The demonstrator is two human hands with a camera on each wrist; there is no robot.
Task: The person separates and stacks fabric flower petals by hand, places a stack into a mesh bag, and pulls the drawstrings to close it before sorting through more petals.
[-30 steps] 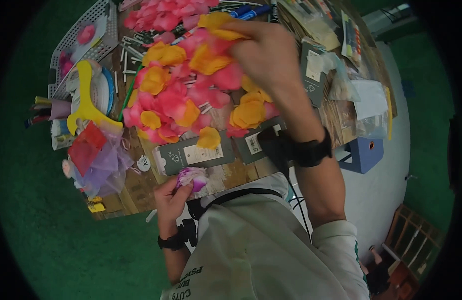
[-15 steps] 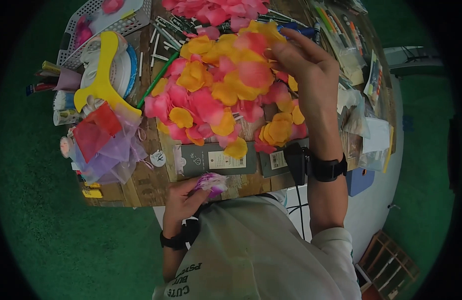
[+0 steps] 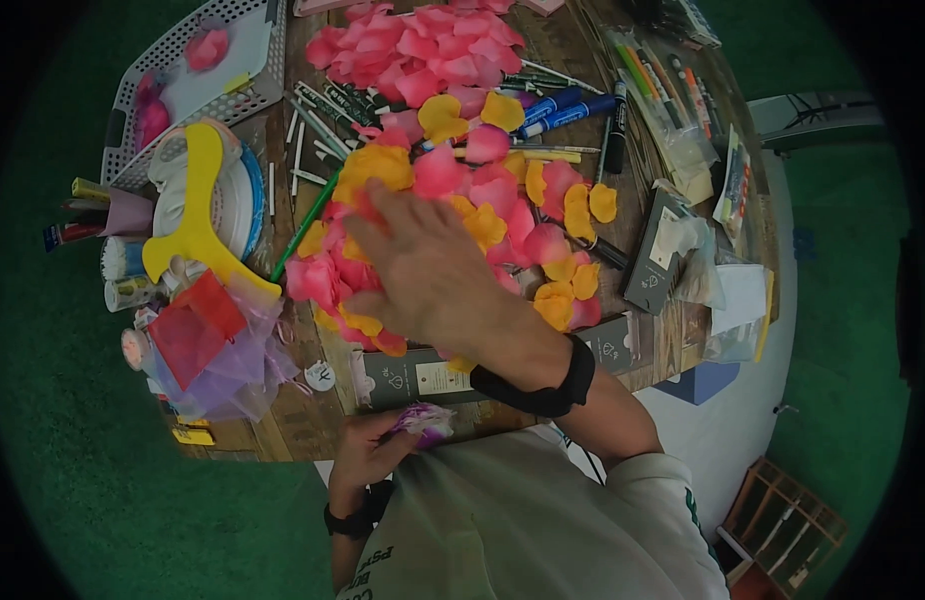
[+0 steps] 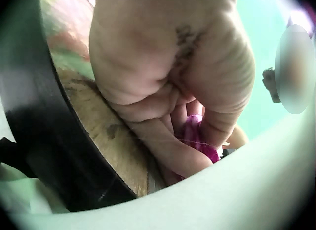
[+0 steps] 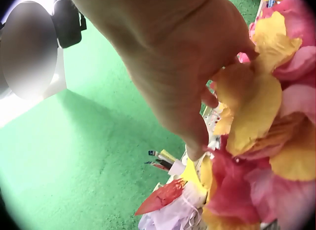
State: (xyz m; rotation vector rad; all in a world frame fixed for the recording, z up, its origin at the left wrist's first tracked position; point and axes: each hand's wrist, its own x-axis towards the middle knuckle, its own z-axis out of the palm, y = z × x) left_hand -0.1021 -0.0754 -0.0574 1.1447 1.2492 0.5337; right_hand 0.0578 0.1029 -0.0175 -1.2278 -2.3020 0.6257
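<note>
Near the table's front edge my left hand (image 3: 368,448) pinches a small bunch of purple and white petals (image 3: 430,424). The left wrist view shows the thumb and curled fingers around a magenta piece (image 4: 195,128), partly hidden by the hand. My right hand (image 3: 433,270) reaches over a loose heap of pink petals (image 3: 493,190) and yellow petals (image 3: 375,170), its fingers spread. Seen from the right wrist, its thumb and fingertips are right at the edge of the heap, beside a yellow petal (image 5: 256,111).
A pink petal pile (image 3: 423,50) lies at the back, with green-capped pens and blue markers (image 3: 573,112) near it. On the left stand a white basket (image 3: 273,60), a yellow three-armed piece (image 3: 205,190) and organza bags (image 3: 208,340). Dark boxes (image 3: 393,378) line the front edge.
My right hand has moved left and toward me, from the heap's right side to across its middle. The yellow and pink petals have shifted and spread. The left hand still holds the purple petals.
</note>
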